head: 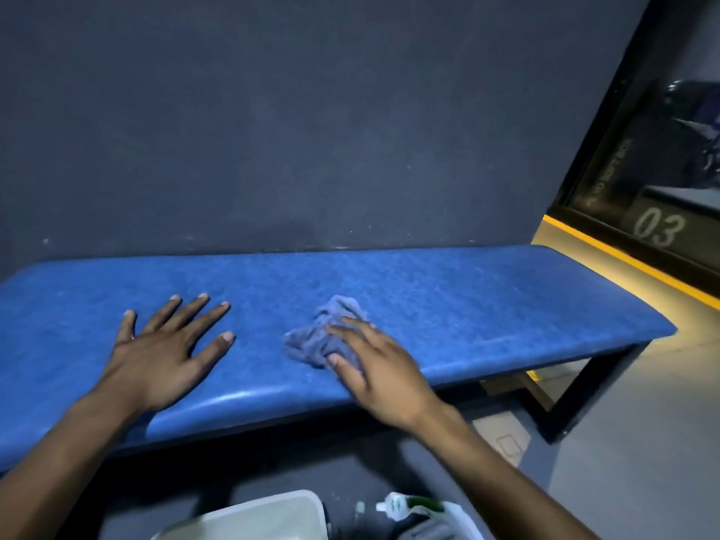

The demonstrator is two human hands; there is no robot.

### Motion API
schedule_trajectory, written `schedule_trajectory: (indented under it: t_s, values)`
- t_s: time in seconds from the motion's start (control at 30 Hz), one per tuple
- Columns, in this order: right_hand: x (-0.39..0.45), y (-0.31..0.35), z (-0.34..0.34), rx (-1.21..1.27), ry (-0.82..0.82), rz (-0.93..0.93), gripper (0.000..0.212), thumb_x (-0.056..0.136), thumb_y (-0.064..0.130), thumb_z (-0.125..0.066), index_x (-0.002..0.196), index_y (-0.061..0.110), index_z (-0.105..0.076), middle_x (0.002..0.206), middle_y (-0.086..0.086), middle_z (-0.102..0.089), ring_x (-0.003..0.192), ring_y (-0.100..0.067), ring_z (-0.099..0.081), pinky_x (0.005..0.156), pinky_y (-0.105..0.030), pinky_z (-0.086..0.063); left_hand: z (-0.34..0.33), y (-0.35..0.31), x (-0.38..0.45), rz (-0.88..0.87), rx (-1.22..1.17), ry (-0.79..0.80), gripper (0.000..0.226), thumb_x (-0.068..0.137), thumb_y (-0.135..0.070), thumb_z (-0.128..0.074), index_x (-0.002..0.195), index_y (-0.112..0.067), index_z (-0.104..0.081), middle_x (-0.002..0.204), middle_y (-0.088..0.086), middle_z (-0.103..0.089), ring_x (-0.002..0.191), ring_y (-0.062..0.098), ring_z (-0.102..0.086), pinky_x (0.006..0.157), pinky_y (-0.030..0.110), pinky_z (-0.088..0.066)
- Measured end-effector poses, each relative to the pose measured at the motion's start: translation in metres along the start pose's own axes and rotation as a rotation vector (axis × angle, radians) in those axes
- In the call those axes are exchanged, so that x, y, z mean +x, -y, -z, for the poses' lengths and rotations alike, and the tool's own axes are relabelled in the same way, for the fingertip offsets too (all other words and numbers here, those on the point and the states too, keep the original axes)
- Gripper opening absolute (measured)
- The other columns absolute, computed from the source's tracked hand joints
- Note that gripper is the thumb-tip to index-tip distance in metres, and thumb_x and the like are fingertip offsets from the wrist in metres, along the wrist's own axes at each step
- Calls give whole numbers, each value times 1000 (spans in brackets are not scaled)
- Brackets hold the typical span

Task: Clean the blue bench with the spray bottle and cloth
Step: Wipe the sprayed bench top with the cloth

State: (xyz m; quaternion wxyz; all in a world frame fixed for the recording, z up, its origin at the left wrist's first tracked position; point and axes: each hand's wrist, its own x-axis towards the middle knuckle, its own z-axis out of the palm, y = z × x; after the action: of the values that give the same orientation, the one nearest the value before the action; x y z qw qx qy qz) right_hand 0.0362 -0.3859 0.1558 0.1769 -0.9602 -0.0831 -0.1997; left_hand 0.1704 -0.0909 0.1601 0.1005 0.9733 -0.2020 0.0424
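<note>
On the blue bench (pixel 467 305) we press our right hand (pixel 374 368), fingers spread, onto the crumpled cloth (pixel 323 333); our left hand (pixel 163 356) lies flat, fingers splayed, and the spray bottle (pixel 413 508) sits below on the floor.

2 hands (pixel 167 352), 1 cloth (pixel 323 337), 1 bench (pixel 467 305)
</note>
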Motion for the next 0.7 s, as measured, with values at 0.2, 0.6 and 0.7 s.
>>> schedule_trajectory:
  t_s: [0.2, 0.6, 0.7]
  values:
    - [-15, -114, 67, -103, -82, -385, 38, 103, 33, -47, 134, 16, -59, 149, -5, -54, 141, -15, -43, 111, -22, -30, -3, -1, 1, -5, 17, -6, 80, 76, -87, 6, 151, -63, -7, 166, -27, -2, 156, 8, 2, 122, 54, 4]
    - [44, -14, 16, 76, 152, -143, 39, 104, 50, -42, 138, 36, -56, 152, 11, -50, 143, -7, -40, 115, -28, -35, -3, 3, 1, -20, 21, -14, 76, 77, -88, 6, 149, -66, -5, 165, -28, -3, 156, 8, 0, 122, 53, 1]
    - [6, -43, 34, 77, 138, -66, 41, 104, 49, -43, 139, 33, -57, 151, 15, -52, 143, -1, -41, 118, -26, -34, -4, 3, 1, -20, 7, -22, 74, 77, -89, 6, 147, -69, -3, 165, -29, -2, 156, 7, 1, 122, 52, 1]
